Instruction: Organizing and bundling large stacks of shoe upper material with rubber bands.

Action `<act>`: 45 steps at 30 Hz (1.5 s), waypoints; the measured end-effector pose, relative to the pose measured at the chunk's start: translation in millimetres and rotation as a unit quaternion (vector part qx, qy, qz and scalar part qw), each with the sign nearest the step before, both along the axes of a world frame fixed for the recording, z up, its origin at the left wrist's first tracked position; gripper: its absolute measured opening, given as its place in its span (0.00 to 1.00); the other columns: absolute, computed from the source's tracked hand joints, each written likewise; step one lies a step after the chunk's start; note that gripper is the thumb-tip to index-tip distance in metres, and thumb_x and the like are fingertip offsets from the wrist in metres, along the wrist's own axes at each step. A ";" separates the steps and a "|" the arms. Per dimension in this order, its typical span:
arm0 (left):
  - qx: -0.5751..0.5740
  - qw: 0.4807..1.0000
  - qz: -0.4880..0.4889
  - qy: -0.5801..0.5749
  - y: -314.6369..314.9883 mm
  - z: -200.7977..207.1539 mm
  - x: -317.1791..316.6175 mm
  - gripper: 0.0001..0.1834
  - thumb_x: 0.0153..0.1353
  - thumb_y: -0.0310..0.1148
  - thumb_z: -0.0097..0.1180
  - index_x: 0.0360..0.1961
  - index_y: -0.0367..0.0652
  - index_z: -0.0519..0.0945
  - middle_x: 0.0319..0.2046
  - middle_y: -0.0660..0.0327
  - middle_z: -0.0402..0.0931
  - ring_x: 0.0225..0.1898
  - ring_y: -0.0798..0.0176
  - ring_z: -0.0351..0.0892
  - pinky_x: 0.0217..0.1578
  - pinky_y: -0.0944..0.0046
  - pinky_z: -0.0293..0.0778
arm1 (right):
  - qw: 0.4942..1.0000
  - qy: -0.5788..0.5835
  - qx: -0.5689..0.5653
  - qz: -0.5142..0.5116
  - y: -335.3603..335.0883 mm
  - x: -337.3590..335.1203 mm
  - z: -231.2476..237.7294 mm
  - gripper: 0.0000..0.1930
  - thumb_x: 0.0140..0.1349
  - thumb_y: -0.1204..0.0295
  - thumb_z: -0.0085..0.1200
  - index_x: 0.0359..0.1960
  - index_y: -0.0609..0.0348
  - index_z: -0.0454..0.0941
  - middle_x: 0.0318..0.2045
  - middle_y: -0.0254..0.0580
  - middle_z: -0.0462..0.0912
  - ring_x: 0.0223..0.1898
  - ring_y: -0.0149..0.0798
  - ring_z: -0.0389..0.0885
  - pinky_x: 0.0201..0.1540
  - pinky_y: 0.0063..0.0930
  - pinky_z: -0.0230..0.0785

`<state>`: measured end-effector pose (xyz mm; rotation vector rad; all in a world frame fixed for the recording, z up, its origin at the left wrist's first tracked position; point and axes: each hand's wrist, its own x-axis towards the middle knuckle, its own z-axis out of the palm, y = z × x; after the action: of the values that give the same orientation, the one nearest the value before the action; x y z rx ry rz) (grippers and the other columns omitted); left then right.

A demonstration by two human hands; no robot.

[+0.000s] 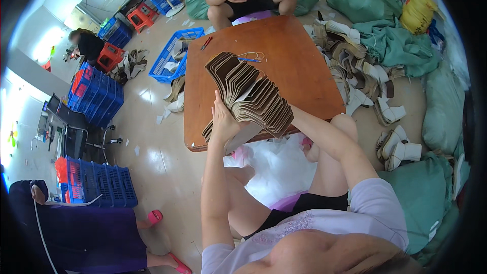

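As the head view shows the brown stack [261, 104] fanned above the near edge of the surface [309, 66], its handling seems midway, not finished. The left grip [223, 122] holds the stack's left side; the right grip is hidden behind it, so I cannot tell its state. Brown-and-white bundles [350, 53] lie right of the surface; whether done or waiting is unclear.

Wooden table [309, 76], right half: a hand can pass.
Near-left part: brown strips [258, 104] block.
Far-left corner: red-handled tool [206, 43] obstructs.
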<state>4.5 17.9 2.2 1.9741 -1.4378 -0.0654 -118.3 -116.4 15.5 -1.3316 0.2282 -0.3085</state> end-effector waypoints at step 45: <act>0.069 0.698 0.169 0.693 19.9 2.6 -2.4 0.35 0.43 0.48 0.59 0.52 0.43 0.68 0.47 0.56 0.70 0.47 0.54 0.68 0.48 0.54 0.62 | 0.742 0.322 -0.571 -0.139 -84.3 48.1 -93.9 0.08 0.51 0.75 0.52 0.34 0.62 0.75 0.44 0.51 0.70 0.45 0.49 0.72 0.46 0.40 0.68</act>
<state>2.0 37.8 4.9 1.4748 -0.0442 -1.2285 -70.2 -200.7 -78.5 -2.6364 0.9407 -0.2136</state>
